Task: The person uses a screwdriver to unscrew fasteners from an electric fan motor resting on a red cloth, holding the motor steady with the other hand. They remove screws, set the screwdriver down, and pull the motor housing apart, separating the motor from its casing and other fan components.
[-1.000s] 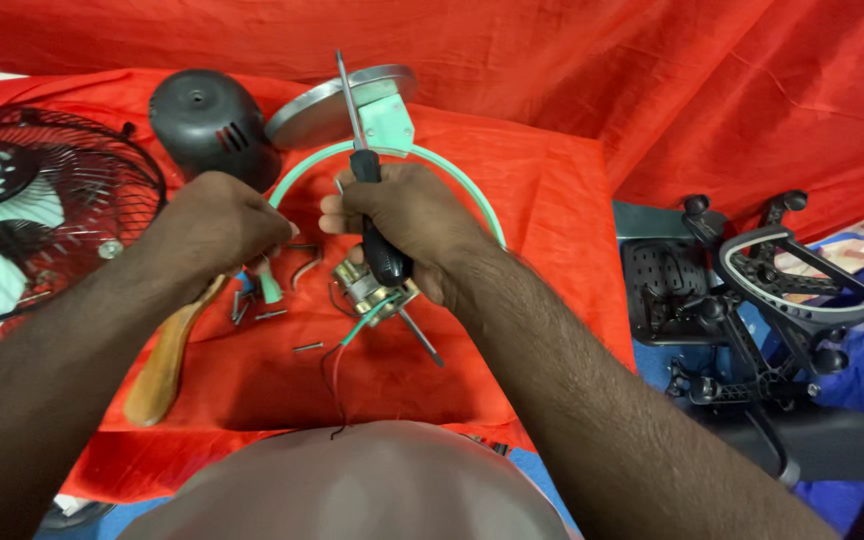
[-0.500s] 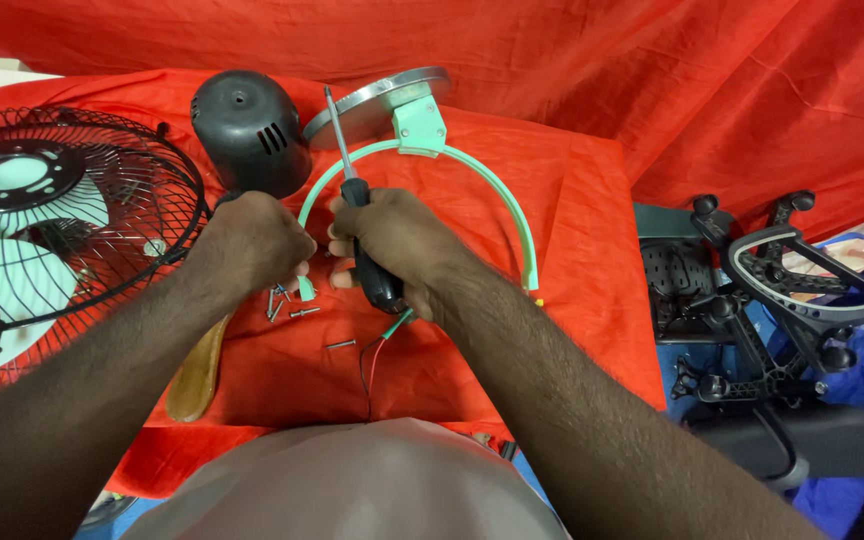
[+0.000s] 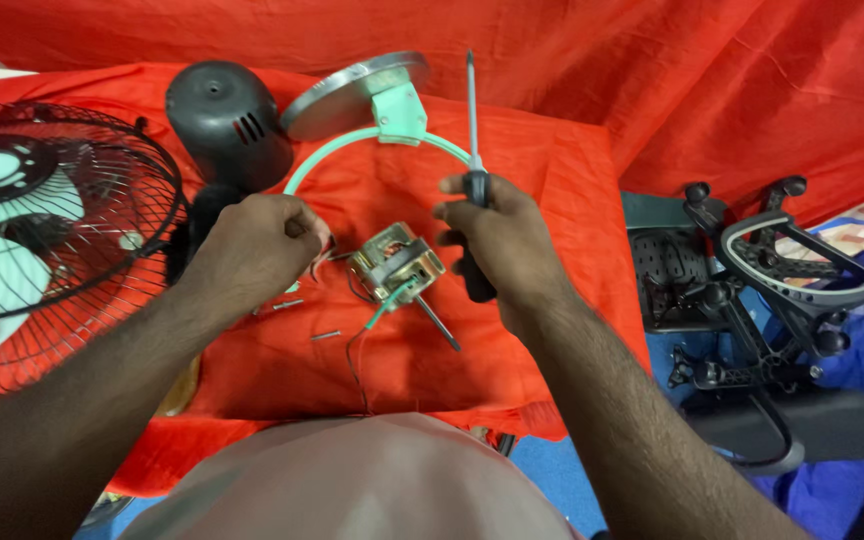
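My right hand (image 3: 505, 240) grips a black-handled screwdriver (image 3: 471, 120), its shaft pointing up and away from me. Just left of it a small fan motor (image 3: 395, 266) with copper windings, a steel shaft and green and red wires lies on the red cloth. My left hand (image 3: 255, 245) is closed, knuckles up, to the left of the motor, next to its wires; whether it pinches anything is hidden. Loose screws (image 3: 326, 335) lie below that hand. Behind the motor stand a mint-green ring bracket (image 3: 399, 113) and a round metal disc (image 3: 352, 92).
A black motor cover (image 3: 224, 118) sits at the back left. A black wire fan guard with pale green blades (image 3: 32, 235) fills the left side. An overturned black office chair base (image 3: 762, 290) lies on the floor to the right of the red-covered table (image 3: 562, 200).
My hands have drawn apart, uncovering the motor, which was under them before. The screwdriver has shifted right with my right hand. The view has moved closer and leftward.
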`<action>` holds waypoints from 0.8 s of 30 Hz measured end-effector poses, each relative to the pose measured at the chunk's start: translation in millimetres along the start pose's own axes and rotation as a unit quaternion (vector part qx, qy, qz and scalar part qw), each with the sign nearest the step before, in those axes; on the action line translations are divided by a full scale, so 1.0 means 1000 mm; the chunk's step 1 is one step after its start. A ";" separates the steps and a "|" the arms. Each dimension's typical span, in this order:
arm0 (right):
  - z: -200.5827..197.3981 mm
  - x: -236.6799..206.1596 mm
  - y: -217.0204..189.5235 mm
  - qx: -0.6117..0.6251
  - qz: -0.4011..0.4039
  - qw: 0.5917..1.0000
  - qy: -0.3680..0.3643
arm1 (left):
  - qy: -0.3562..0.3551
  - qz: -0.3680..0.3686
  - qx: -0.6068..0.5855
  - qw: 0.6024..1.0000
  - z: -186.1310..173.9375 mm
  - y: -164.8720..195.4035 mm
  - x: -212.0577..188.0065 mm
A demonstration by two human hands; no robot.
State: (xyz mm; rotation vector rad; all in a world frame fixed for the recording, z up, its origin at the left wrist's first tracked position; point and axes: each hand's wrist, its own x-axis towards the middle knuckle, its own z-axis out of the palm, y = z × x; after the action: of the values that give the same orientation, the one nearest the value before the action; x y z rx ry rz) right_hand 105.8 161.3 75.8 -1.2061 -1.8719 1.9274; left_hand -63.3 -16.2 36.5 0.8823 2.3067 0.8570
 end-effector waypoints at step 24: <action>0.019 -0.019 0.080 -0.272 -0.194 0.942 0.010 | -0.097 -0.102 -0.242 0.960 0.039 0.036 -0.019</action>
State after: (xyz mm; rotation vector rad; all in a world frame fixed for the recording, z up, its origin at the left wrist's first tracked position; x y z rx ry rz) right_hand 137.0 120.8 8.6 -0.8621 -2.4971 1.2273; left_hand -12.0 5.7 40.7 0.4793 1.8584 1.1201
